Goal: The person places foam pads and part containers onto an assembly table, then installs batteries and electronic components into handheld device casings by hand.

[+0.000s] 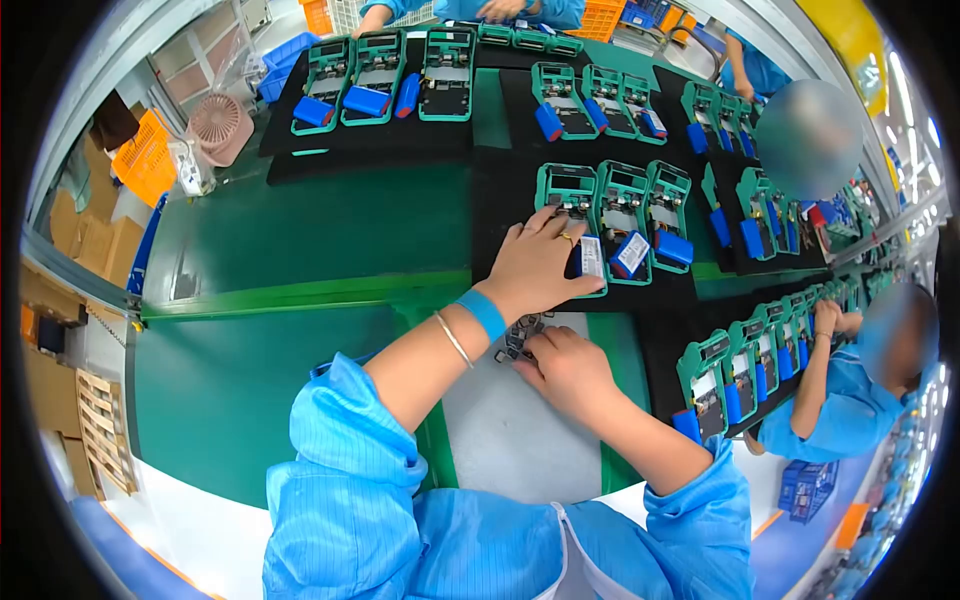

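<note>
My left hand (535, 262) reaches over the lower part of a green device housing (566, 185) on the black mat, fingers spread on its edge and inner parts. A blue battery pack with a white label (591, 256) lies beside its fingers. My right hand (570, 368) is at a pile of small dark parts (516, 338) on the grey surface (520, 430), with thumb and fingers bent together; what they hold, if anything, is hidden. Two more open housings with blue batteries, a labelled one (631, 254) and a plain one (674, 248), stand right of my left hand.
More housings with batteries line the black mats at the back (447, 75) and right (705, 385). Co-workers' hands show at the top and a co-worker (850, 390) sits at the right. A pink fan (220, 125) and orange crate (146, 155) are at the left.
</note>
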Demonstrator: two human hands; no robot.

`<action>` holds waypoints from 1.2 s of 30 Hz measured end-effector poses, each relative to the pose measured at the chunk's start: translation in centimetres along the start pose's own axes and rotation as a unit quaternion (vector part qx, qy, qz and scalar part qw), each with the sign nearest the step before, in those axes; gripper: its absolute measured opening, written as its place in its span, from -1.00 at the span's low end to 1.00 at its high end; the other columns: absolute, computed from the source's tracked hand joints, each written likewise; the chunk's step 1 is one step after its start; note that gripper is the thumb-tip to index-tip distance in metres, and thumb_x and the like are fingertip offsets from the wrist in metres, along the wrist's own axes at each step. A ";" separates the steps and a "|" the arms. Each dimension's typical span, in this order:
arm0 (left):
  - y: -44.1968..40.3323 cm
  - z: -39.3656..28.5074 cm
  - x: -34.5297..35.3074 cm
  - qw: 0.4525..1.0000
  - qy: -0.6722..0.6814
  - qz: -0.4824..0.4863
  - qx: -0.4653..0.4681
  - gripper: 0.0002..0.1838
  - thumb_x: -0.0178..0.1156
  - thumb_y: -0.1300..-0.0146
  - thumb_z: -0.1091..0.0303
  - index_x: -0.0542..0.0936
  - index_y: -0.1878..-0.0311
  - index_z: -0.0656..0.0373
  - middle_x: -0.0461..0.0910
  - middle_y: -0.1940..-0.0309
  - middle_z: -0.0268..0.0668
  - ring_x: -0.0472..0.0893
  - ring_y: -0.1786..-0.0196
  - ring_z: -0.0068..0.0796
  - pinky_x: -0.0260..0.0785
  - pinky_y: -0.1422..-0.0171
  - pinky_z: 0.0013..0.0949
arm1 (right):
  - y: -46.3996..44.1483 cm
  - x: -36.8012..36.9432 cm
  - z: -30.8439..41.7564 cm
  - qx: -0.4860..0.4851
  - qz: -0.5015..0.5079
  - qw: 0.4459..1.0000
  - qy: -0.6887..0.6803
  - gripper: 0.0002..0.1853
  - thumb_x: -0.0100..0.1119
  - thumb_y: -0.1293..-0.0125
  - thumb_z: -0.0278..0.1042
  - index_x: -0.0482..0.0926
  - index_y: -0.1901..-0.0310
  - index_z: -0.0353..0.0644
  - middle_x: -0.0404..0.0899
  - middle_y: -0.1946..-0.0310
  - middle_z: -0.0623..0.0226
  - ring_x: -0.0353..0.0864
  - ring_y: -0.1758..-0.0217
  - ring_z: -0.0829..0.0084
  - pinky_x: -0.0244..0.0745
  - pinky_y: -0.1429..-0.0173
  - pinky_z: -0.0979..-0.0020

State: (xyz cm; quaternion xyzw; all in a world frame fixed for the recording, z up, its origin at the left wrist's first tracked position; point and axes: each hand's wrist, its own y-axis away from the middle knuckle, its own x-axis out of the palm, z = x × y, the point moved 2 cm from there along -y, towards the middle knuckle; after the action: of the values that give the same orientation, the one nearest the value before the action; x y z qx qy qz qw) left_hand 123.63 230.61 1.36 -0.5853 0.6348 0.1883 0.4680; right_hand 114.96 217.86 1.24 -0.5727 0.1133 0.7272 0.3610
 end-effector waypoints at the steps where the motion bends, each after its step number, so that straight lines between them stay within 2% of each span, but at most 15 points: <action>1: 0.0 -0.1 0.1 1.000 -0.003 0.004 -0.004 -0.11 0.29 -0.10 -0.29 0.44 -0.33 0.20 0.38 -0.37 -0.03 0.16 -0.53 0.02 0.09 -0.48 0.11 | -0.1 0.2 0.2 -0.007 0.005 1.000 0.026 -0.85 0.29 -0.14 -0.36 0.56 0.32 -0.22 0.56 0.33 0.21 0.61 0.20 0.17 0.58 0.19 0.18; 9: 0.5 0.6 0.4 0.998 0.047 -0.046 0.022 -0.15 0.38 -0.05 -0.22 0.48 -0.23 0.29 0.44 -0.27 -0.02 0.19 -0.50 0.00 0.05 -0.50 0.09 | 0.1 -1.9 -1.9 -0.183 0.042 0.978 0.093 -0.81 0.25 0.01 -0.36 0.58 0.31 -0.13 0.56 0.28 0.34 0.59 0.18 0.30 0.58 0.15 0.29; 13: 1.1 2.1 -0.9 0.941 0.326 -0.093 0.001 -0.35 0.30 -0.25 -0.02 0.48 -0.19 0.34 0.55 -0.07 0.01 0.44 -0.28 -0.09 0.23 -0.39 -0.15 | 0.7 -2.1 -2.2 -0.077 0.015 0.997 0.006 -0.85 0.25 -0.09 -0.38 0.63 0.26 -0.09 0.56 0.28 0.35 0.59 0.16 0.25 0.57 0.13 0.23; 14: 1.2 2.5 -1.0 0.904 0.418 -0.079 -0.031 -0.37 0.27 -0.28 -0.03 0.48 -0.18 0.34 0.58 -0.01 0.02 0.49 -0.22 -0.12 0.26 -0.34 -0.17 | 0.7 -1.9 -2.1 -0.008 0.014 0.999 -0.048 -0.85 0.25 -0.13 -0.38 0.64 0.23 -0.09 0.55 0.29 0.33 0.59 0.16 0.22 0.57 0.12 0.22; 15: 1.0 2.7 -0.9 0.833 0.544 -0.064 -0.075 -0.48 0.17 -0.38 0.04 0.47 -0.15 0.33 0.59 0.05 -0.11 0.56 -0.06 -0.34 0.35 -0.21 -0.27 | 0.7 -1.7 -1.7 -0.005 0.015 0.999 -0.048 -0.85 0.25 -0.13 -0.38 0.64 0.23 -0.09 0.55 0.29 0.33 0.59 0.16 0.22 0.57 0.12 0.22; 19: 1.0 3.2 -1.6 0.754 0.624 -0.143 -0.145 -0.60 0.02 -0.49 0.09 0.47 -0.06 0.29 0.54 0.11 -0.26 0.53 0.04 -0.50 0.37 -0.12 -0.32 | -0.5 -1.6 -0.3 0.071 0.071 0.995 -0.003 -0.93 0.21 -0.17 -0.40 0.59 0.32 -0.14 0.57 0.35 0.26 0.61 0.25 0.16 0.59 0.18 0.19; 22: 1.0 3.5 -1.2 0.755 0.601 -0.175 -0.196 -0.60 0.04 -0.48 0.07 0.48 -0.13 0.19 0.57 0.05 -0.25 0.52 -0.11 -0.40 0.31 -0.27 -0.30 | -1.5 -1.4 0.6 0.091 0.119 0.986 0.070 -0.94 0.18 -0.14 -0.44 0.55 0.35 -0.19 0.58 0.38 0.21 0.64 0.27 0.14 0.60 0.23 0.17; 24: 1.2 2.5 -1.9 0.904 0.342 -0.241 -0.084 -0.63 0.25 -0.30 0.15 0.52 -0.03 0.20 0.57 0.09 -0.12 0.53 -0.06 -0.19 0.36 -0.19 -0.23 | -1.7 -1.2 0.8 0.092 0.129 0.982 0.106 -0.94 0.16 -0.12 -0.46 0.53 0.36 -0.21 0.58 0.38 0.19 0.65 0.28 0.13 0.60 0.25 0.16; 25: 1.1 2.0 -2.3 0.940 0.257 -0.225 0.009 -0.59 0.35 -0.16 0.17 0.54 0.00 0.19 0.57 0.06 -0.08 0.51 -0.12 -0.05 0.30 -0.27 -0.13 | -1.5 -0.9 0.8 0.087 0.139 0.979 0.124 -0.95 0.15 -0.14 -0.45 0.51 0.39 -0.22 0.55 0.42 0.18 0.65 0.30 0.12 0.59 0.25 0.15; 26: 1.0 1.4 -2.5 0.974 0.105 -0.167 0.111 -0.52 0.34 -0.16 0.08 0.57 -0.05 0.17 0.56 0.00 -0.15 0.49 -0.22 -0.13 0.20 -0.38 -0.01 | -1.3 -0.8 0.8 0.082 0.149 0.975 0.142 -0.92 0.14 -0.16 -0.43 0.50 0.42 -0.22 0.53 0.46 0.17 0.64 0.32 0.11 0.58 0.24 0.15; 28: 1.7 0.6 -1.5 0.987 -0.050 -0.043 0.145 -0.42 0.31 -0.17 -0.03 0.56 -0.18 0.11 0.52 -0.18 -0.18 0.41 -0.34 -0.19 0.09 -0.49 0.08 | -1.3 -1.5 0.5 0.056 0.174 0.974 0.135 -0.92 0.15 -0.18 -0.42 0.52 0.40 -0.22 0.54 0.44 0.17 0.64 0.32 0.12 0.59 0.25 0.16; 30: 1.5 0.5 -1.6 0.988 -0.078 -0.004 0.136 -0.34 0.28 -0.16 -0.14 0.57 -0.23 0.07 0.51 -0.18 -0.23 0.37 -0.37 -0.24 -0.01 -0.53 0.11 | -1.5 -3.1 -0.3 0.027 0.199 0.971 0.131 -0.92 0.15 -0.19 -0.41 0.54 0.38 -0.22 0.56 0.42 0.18 0.65 0.32 0.12 0.59 0.25 0.17; 32: 1.4 0.7 -2.0 0.984 -0.098 0.030 0.143 -0.36 0.29 -0.15 -0.15 0.60 -0.20 0.08 0.53 -0.12 -0.25 0.41 -0.30 -0.28 0.04 -0.50 0.01 | -2.5 -5.9 -1.6 -0.030 0.104 0.994 -0.002 -0.93 0.20 -0.19 -0.42 0.58 0.33 -0.22 0.59 0.38 0.20 0.65 0.34 0.16 0.58 0.28 0.21; 33: 1.5 0.8 -2.1 0.984 -0.100 0.028 0.143 -0.36 0.29 -0.15 -0.15 0.60 -0.20 0.08 0.53 -0.12 -0.25 0.41 -0.30 -0.28 0.04 -0.50 0.01 | -3.7 -7.9 -1.4 0.021 0.072 0.997 -0.012 -0.93 0.26 -0.18 -0.45 0.63 0.30 -0.19 0.61 0.34 0.23 0.65 0.32 0.20 0.57 0.28 0.24; 36: 1.8 1.6 -2.6 0.982 -0.102 -0.016 0.155 -0.41 0.34 -0.10 -0.11 0.66 -0.10 0.10 0.53 0.10 -0.30 0.47 -0.17 -0.33 0.14 -0.33 -0.12 | -6.1 -8.8 -4.7 -0.051 -0.100 0.994 0.017 -0.86 0.33 -0.11 -0.51 0.66 0.26 -0.12 0.55 0.40 0.30 0.60 0.29 0.21 0.55 0.26 0.26</action>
State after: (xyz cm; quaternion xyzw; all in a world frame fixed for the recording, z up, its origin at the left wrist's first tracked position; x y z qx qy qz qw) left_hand 122.19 233.76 2.13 -0.4931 0.5958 0.1388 0.6186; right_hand 123.21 215.98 9.29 -0.6113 0.0247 0.6821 0.4005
